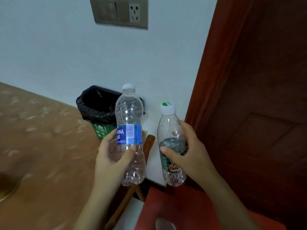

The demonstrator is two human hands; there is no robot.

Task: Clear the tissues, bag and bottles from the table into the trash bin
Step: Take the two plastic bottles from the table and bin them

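A pale bluish-white wall point(69, 52) fills the upper left and centre of the frame. At the top centre a brownish switch plate point(118, 12) is set into it, with a rocker on its left half and a white socket on its right. A dark reddish-brown panelled wooden door point(259, 97) takes up the right side. A tan cloth with a faint leaf pattern point(41, 143) covers the lower left. Red flooring point(174, 208) shows at the bottom centre. The light is dim and even.
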